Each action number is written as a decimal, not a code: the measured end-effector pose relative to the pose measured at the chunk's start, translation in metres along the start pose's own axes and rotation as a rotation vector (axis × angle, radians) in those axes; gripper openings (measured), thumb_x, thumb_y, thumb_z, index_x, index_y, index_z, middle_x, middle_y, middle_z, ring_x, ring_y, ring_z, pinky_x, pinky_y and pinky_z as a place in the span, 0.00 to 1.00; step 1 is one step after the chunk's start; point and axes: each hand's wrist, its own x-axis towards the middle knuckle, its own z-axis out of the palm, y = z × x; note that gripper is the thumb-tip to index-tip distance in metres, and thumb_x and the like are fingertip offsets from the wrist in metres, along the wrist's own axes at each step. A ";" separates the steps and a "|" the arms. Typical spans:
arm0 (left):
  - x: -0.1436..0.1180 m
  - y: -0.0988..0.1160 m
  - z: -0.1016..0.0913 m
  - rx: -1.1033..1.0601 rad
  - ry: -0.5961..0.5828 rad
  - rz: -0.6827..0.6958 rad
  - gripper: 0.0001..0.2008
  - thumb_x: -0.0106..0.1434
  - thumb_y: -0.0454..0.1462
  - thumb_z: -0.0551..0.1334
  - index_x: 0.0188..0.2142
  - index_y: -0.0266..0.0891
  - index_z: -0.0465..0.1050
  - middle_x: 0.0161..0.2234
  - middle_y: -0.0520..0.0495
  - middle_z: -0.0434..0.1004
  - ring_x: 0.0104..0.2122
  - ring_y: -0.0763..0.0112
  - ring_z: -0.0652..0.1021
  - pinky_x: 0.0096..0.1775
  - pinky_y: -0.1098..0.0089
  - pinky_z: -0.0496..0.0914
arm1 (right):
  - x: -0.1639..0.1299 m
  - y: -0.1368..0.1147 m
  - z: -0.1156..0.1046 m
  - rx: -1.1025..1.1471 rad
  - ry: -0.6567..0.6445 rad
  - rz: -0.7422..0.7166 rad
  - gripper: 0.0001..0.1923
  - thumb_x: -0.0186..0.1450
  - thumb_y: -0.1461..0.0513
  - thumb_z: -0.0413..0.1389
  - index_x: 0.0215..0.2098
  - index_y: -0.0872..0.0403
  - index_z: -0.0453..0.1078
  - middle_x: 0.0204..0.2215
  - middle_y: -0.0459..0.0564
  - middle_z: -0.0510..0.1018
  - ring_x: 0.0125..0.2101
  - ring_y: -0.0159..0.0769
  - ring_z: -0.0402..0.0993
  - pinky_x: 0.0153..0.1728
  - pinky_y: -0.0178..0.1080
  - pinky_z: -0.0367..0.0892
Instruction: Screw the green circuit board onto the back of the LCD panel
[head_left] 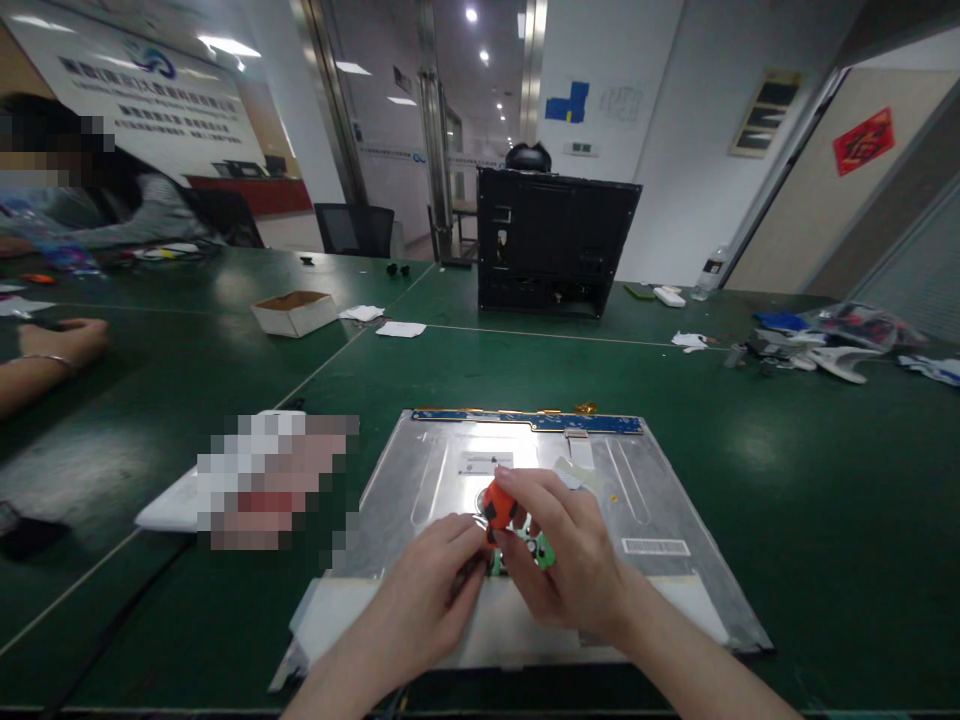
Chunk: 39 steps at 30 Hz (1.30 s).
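A flat silver metal display panel [450,450] lies face down in front of me, with a blue circuit strip [487,418] along its far edge. My right hand [566,540] grips a screwdriver [500,505] by its orange and black handle, held roughly upright over the panel. Under my fingers, a small green circuit board [544,550] shows in part; the screwdriver's tip is hidden. My left hand [442,570] is closed beside the handle's lower end, at the board's left side. Whatever its fingertips pinch is out of sight.
A black housing [559,240] stands upright at the back. An open cardboard box [296,313] and paper scraps lie to the far left. A white packet [176,500] is left of the panel. Plastic bags and parts [817,340] pile at right. Another person's hand [64,345] rests at left.
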 end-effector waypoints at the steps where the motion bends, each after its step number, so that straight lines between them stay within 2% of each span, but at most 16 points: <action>1: 0.000 0.000 0.000 -0.006 -0.004 0.001 0.09 0.62 0.28 0.51 0.35 0.39 0.68 0.35 0.46 0.73 0.35 0.64 0.73 0.37 0.67 0.69 | 0.000 0.000 0.001 0.010 0.016 -0.005 0.27 0.64 0.67 0.51 0.61 0.55 0.52 0.46 0.55 0.75 0.45 0.36 0.73 0.38 0.37 0.74; 5: -0.001 -0.002 0.000 -0.029 -0.006 0.007 0.09 0.62 0.28 0.51 0.35 0.40 0.67 0.36 0.46 0.73 0.37 0.65 0.73 0.39 0.66 0.68 | -0.001 0.003 0.005 0.038 0.078 -0.021 0.29 0.63 0.65 0.56 0.60 0.52 0.52 0.41 0.52 0.76 0.41 0.36 0.73 0.34 0.36 0.73; 12: 0.000 0.000 0.001 -0.034 0.005 -0.005 0.10 0.62 0.28 0.51 0.36 0.39 0.68 0.36 0.45 0.74 0.37 0.64 0.74 0.39 0.66 0.69 | -0.001 0.003 0.003 -0.031 0.085 -0.010 0.25 0.64 0.64 0.55 0.58 0.49 0.56 0.41 0.51 0.72 0.36 0.35 0.74 0.31 0.37 0.73; 18: -0.001 -0.001 0.000 -0.040 0.002 0.007 0.12 0.61 0.27 0.51 0.37 0.40 0.70 0.38 0.45 0.75 0.39 0.64 0.75 0.40 0.66 0.70 | 0.001 0.002 0.002 -0.035 0.069 0.002 0.27 0.64 0.66 0.54 0.60 0.48 0.54 0.42 0.52 0.72 0.36 0.35 0.74 0.32 0.37 0.74; 22: 0.001 0.002 -0.002 -0.003 -0.010 -0.016 0.11 0.61 0.28 0.52 0.36 0.40 0.71 0.35 0.46 0.75 0.36 0.64 0.75 0.38 0.67 0.70 | 0.001 0.005 0.000 -0.003 0.040 0.019 0.26 0.63 0.67 0.53 0.59 0.52 0.54 0.42 0.53 0.74 0.39 0.35 0.73 0.33 0.36 0.72; 27: 0.003 0.004 -0.003 -0.018 -0.030 -0.032 0.10 0.60 0.29 0.53 0.36 0.40 0.70 0.35 0.46 0.74 0.36 0.64 0.74 0.38 0.67 0.70 | 0.009 -0.002 -0.016 -0.004 -0.119 0.126 0.22 0.61 0.66 0.52 0.54 0.54 0.55 0.40 0.51 0.75 0.33 0.33 0.72 0.29 0.35 0.67; 29: 0.003 0.004 -0.003 -0.028 -0.027 -0.026 0.09 0.60 0.29 0.52 0.35 0.39 0.70 0.35 0.46 0.74 0.36 0.64 0.74 0.38 0.67 0.70 | 0.019 -0.008 -0.025 0.026 -0.211 0.229 0.20 0.60 0.66 0.52 0.50 0.54 0.57 0.36 0.49 0.75 0.27 0.31 0.69 0.26 0.35 0.64; 31: 0.002 0.004 -0.003 -0.025 -0.014 -0.016 0.09 0.60 0.29 0.52 0.34 0.39 0.69 0.34 0.46 0.73 0.35 0.64 0.74 0.37 0.68 0.70 | 0.032 -0.012 -0.033 0.028 -0.366 0.308 0.12 0.61 0.62 0.54 0.43 0.53 0.61 0.30 0.45 0.74 0.26 0.31 0.67 0.27 0.35 0.61; 33: 0.001 0.003 -0.002 -0.008 0.005 -0.004 0.09 0.61 0.28 0.52 0.34 0.39 0.69 0.33 0.46 0.73 0.35 0.64 0.74 0.37 0.67 0.70 | 0.046 -0.014 -0.039 -0.013 -0.481 0.337 0.10 0.64 0.55 0.55 0.38 0.53 0.64 0.26 0.44 0.74 0.25 0.30 0.66 0.26 0.34 0.58; 34: 0.001 0.002 -0.002 0.004 0.008 -0.001 0.10 0.61 0.28 0.51 0.35 0.40 0.69 0.33 0.47 0.73 0.36 0.63 0.74 0.38 0.66 0.70 | 0.053 -0.015 -0.041 -0.058 -0.518 0.331 0.11 0.67 0.54 0.52 0.36 0.53 0.66 0.25 0.44 0.73 0.24 0.29 0.66 0.26 0.34 0.56; 36: 0.000 0.001 -0.001 0.027 0.007 -0.001 0.10 0.62 0.28 0.51 0.35 0.40 0.69 0.32 0.47 0.73 0.36 0.63 0.74 0.39 0.66 0.69 | 0.065 -0.015 -0.043 -0.191 -0.589 0.290 0.19 0.68 0.49 0.49 0.28 0.54 0.68 0.20 0.43 0.71 0.21 0.28 0.64 0.24 0.34 0.51; 39: 0.000 0.001 -0.001 0.042 -0.002 -0.012 0.11 0.61 0.28 0.51 0.35 0.40 0.69 0.33 0.47 0.74 0.35 0.64 0.74 0.38 0.67 0.68 | 0.079 -0.017 -0.042 -0.424 -0.625 0.268 0.27 0.67 0.45 0.48 0.21 0.54 0.69 0.15 0.45 0.68 0.18 0.29 0.61 0.22 0.36 0.44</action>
